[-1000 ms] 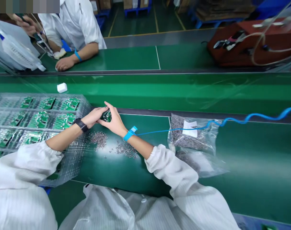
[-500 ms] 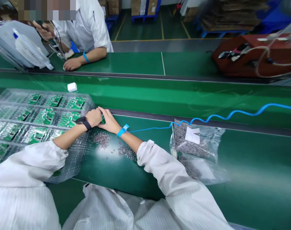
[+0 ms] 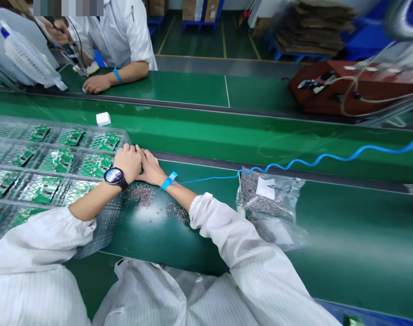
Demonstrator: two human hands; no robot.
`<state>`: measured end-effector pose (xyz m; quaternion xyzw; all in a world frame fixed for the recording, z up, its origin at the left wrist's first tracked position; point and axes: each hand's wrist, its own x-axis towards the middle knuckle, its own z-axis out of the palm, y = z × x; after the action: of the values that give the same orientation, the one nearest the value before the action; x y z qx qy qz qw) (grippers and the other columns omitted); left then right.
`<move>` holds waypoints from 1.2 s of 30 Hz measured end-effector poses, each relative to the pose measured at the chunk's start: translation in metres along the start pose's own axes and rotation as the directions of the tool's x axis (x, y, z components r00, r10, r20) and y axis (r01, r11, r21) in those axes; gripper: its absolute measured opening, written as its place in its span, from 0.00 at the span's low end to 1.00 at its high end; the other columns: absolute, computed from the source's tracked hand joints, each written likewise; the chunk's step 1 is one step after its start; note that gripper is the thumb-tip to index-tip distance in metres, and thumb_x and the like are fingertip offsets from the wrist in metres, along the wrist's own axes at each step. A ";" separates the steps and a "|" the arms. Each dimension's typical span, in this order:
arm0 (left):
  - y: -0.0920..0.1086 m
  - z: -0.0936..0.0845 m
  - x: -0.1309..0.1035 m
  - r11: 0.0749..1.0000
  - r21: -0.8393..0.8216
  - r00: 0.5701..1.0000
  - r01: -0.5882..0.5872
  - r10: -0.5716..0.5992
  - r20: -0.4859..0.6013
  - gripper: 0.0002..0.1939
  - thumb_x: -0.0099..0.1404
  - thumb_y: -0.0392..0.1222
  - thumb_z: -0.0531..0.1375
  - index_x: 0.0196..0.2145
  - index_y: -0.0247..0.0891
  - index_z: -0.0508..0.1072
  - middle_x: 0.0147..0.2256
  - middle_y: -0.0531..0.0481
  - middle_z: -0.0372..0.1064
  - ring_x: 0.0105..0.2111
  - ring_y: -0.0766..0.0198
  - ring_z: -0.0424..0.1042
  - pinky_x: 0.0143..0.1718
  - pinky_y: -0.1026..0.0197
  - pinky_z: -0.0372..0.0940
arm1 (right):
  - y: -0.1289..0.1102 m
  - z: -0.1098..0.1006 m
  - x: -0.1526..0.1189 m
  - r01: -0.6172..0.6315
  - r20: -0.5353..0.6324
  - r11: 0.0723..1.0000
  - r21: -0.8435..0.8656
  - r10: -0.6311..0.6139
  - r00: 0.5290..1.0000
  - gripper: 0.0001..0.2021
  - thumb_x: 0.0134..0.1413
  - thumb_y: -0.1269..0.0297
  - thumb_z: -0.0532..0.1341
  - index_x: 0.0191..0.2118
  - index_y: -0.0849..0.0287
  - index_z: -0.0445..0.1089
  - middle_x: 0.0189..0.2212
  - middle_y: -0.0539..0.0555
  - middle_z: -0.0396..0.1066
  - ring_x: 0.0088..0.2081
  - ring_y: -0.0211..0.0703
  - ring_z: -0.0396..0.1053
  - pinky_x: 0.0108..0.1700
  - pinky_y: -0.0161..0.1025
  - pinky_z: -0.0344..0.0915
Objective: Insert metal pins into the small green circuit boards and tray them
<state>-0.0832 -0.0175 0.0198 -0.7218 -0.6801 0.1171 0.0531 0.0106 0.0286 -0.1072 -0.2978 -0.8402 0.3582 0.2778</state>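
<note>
My left hand [image 3: 127,162], with a dark watch at its wrist, is beside the right edge of the clear plastic tray [image 3: 116,213]. My right hand [image 3: 151,168], with a blue wrist strap [image 3: 169,180], meets it from the right. The fingertips come together, and whatever lies between them is hidden. Green circuit boards [image 3: 104,141] sit in the tray's compartments. Just below the hands, a pile of small metal parts [image 3: 142,194] lies on the green table [image 3: 138,240], with a second pile [image 3: 177,211] to its right.
Two clear bags of small parts [image 3: 266,194] lie to the right. A blue coiled cord [image 3: 295,163] runs from the strap to the right edge. A small white case [image 3: 103,118] stands beyond the tray. Across the line, a person [image 3: 132,36] works by a white fan [image 3: 33,56].
The view has shifted slightly. My left hand has turned so its back and the watch face show more. The green piece seen between my hands earlier is now hidden.
</note>
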 end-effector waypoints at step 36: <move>0.035 -0.003 -0.005 0.234 -0.972 0.845 0.036 0.511 0.155 0.13 0.56 0.48 0.71 0.37 0.40 0.78 0.33 0.49 0.77 0.31 0.59 0.76 0.34 0.58 0.69 | -0.038 -0.101 -0.107 -0.189 -0.180 0.805 0.563 0.342 0.922 0.20 0.57 0.55 0.70 0.53 0.54 0.70 0.34 0.50 0.75 0.34 0.44 0.74 0.38 0.42 0.74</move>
<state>-0.0484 -0.0249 0.0151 -0.6548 -0.4791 -0.1455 -0.5662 0.1393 -0.0235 -0.0460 -0.3703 -0.6097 0.5690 0.4091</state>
